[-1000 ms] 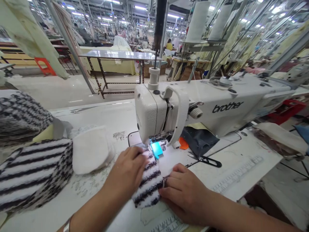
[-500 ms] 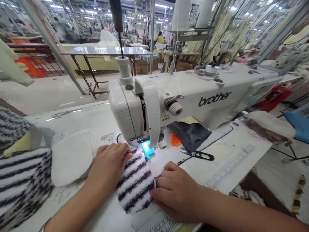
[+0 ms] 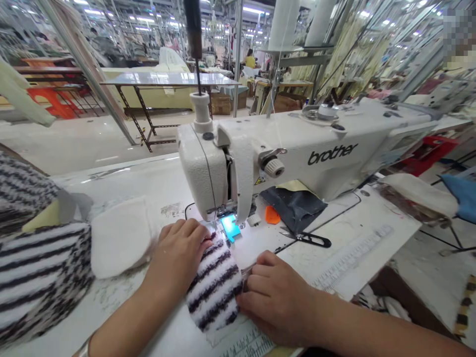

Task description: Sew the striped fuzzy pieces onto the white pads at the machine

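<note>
Black-striped terry piece [image 3: 214, 288] — touching left grip [image 3: 178, 258], right grip [image 3: 273, 300]

Bright ceiling lights [image 3: 256, 10], pale glossy floor [image 3: 85, 131], steel-legged table [image 3: 167, 79]

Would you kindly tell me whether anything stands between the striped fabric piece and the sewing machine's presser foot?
Nothing visible does: the striped fabric piece, under the left hand, reaches almost to the presser foot.
</note>
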`<state>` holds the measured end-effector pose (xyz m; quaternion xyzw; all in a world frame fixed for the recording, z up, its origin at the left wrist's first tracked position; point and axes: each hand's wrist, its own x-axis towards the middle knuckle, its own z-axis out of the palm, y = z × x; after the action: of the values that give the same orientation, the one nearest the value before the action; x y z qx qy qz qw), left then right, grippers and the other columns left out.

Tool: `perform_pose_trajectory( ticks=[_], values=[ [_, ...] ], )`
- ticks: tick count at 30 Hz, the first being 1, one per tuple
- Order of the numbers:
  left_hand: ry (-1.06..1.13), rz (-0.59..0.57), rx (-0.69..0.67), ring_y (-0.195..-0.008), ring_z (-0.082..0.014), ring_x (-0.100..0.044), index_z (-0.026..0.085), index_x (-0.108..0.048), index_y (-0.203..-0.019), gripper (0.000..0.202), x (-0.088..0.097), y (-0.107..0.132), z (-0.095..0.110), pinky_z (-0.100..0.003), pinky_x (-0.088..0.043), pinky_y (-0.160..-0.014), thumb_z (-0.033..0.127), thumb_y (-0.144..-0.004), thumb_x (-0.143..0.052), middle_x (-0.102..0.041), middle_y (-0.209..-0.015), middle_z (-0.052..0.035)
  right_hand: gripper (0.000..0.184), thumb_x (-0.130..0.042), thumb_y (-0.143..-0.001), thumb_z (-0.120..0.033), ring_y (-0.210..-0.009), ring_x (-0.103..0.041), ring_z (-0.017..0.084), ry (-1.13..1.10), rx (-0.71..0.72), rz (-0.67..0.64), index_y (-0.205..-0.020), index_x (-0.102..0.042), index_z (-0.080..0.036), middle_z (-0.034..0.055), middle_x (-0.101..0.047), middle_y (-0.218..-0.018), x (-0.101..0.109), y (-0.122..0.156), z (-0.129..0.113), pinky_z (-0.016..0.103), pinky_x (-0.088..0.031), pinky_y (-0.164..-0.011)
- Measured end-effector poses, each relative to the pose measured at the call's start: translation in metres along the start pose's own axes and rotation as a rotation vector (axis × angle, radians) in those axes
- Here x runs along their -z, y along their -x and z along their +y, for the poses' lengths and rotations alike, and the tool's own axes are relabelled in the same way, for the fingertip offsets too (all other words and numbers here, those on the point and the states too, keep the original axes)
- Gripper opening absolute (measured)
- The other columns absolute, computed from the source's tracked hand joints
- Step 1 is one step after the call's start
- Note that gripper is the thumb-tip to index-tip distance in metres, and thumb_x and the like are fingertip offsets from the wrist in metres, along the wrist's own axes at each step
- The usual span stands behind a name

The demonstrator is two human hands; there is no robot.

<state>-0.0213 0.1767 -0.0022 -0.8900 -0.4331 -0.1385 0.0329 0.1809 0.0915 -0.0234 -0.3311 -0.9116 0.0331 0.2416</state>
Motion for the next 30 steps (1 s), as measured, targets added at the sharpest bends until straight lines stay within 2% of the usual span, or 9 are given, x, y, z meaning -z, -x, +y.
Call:
perform_pose_trajectory(
  ticks=[2, 4, 7, 11, 14, 19, 27, 30],
  values=[
    [0.039, 0.018, -0.097, -0.081, -0.0225, -0.052, 0.019, -0.06, -0.08, 0.014, 0.0, 0.001, 0.003, -0.038, -0.041, -0.075, 0.021, -0.088, -0.048, -0.06, -0.082, -0.0043, 0.013, -0.047, -0.077, -0.011, -0.058, -0.042, 0.014, -0.007, -0.004, 0.003, -0.078, -0.058, -0.017, -0.0015, -0.053, -0.06, 0.0, 0.0, -0.001, 0.032, -0.027, -0.063],
    [0.093, -0.026, -0.167, -0.083, -0.0219, -0.052, 0.018, -0.062, -0.087, 0.018, 0.0, 0.002, 0.007, -0.038, -0.044, -0.078, 0.015, -0.088, -0.044, -0.061, -0.084, -0.005, 0.014, -0.046, -0.077, -0.01, -0.058, -0.042, 0.014, -0.014, -0.003, 0.016, -0.079, -0.059, -0.016, -0.0015, -0.053, -0.06, 0.001, -0.001, -0.001, 0.031, -0.028, -0.063],
    [0.091, -0.082, -0.168, -0.085, -0.023, -0.055, 0.015, -0.06, -0.101, 0.021, 0.001, 0.007, 0.015, -0.04, -0.048, -0.079, 0.015, -0.088, -0.044, -0.063, -0.089, -0.0071, 0.015, -0.046, -0.078, -0.009, -0.057, -0.041, 0.013, -0.021, -0.002, 0.023, -0.079, -0.059, -0.016, -0.0014, -0.052, -0.06, 0.002, -0.003, -0.001, 0.032, -0.028, -0.062],
    [0.031, -0.015, -0.202, -0.093, -0.0253, -0.055, 0.01, -0.056, -0.113, 0.03, -0.004, 0.015, 0.02, -0.04, -0.051, -0.08, 0.026, -0.088, -0.048, -0.061, -0.107, -0.0117, 0.012, -0.047, -0.078, -0.01, -0.057, -0.04, 0.013, -0.022, 0.007, 0.022, -0.077, -0.058, -0.016, -0.0012, -0.051, -0.059, 0.002, -0.004, -0.001, 0.031, -0.027, -0.062],
    [0.021, -0.012, -0.196, -0.096, -0.0237, -0.055, 0.012, -0.054, -0.115, 0.03, -0.01, 0.015, 0.017, -0.038, -0.051, -0.081, 0.027, -0.09, -0.045, -0.059, -0.11, -0.0106, 0.014, -0.046, -0.079, -0.01, -0.057, -0.041, 0.014, -0.025, 0.011, 0.028, -0.08, -0.058, -0.015, -0.0009, -0.053, -0.059, 0.001, -0.004, 0.002, 0.032, -0.027, -0.062],
    [0.055, -0.014, -0.184, -0.087, -0.021, -0.056, 0.014, -0.055, -0.112, 0.027, -0.014, 0.008, 0.009, -0.037, -0.052, -0.078, 0.027, -0.091, -0.042, -0.058, -0.101, -0.0092, 0.017, -0.043, -0.081, -0.01, -0.056, -0.042, 0.014, 0.0, -0.023, 0.036, -0.083, -0.059, -0.016, -0.0011, -0.053, -0.059, -0.001, -0.005, 0.006, 0.033, -0.029, -0.064],
    [0.06, 0.106, -0.22, -0.08, -0.0187, -0.054, 0.013, -0.057, -0.11, 0.03, -0.015, 0.007, 0.009, -0.034, -0.051, -0.072, 0.026, -0.093, -0.035, -0.055, -0.089, -0.0076, 0.016, -0.045, -0.081, -0.012, -0.057, -0.04, 0.014, -0.007, -0.03, 0.052, -0.081, -0.06, -0.016, -0.0003, -0.053, -0.06, -0.005, -0.002, 0.007, 0.033, -0.029, -0.064],
    [0.044, 0.118, -0.228, -0.079, -0.0188, -0.054, 0.013, -0.057, -0.109, 0.028, -0.016, 0.007, 0.008, -0.033, -0.051, -0.07, 0.024, -0.093, -0.038, -0.055, -0.086, -0.0068, 0.016, -0.045, -0.08, -0.011, -0.056, -0.04, 0.014, -0.006, -0.033, 0.061, -0.08, -0.06, -0.016, -0.0007, -0.052, -0.058, -0.005, -0.003, 0.008, 0.033, -0.029, -0.064]
  ],
)
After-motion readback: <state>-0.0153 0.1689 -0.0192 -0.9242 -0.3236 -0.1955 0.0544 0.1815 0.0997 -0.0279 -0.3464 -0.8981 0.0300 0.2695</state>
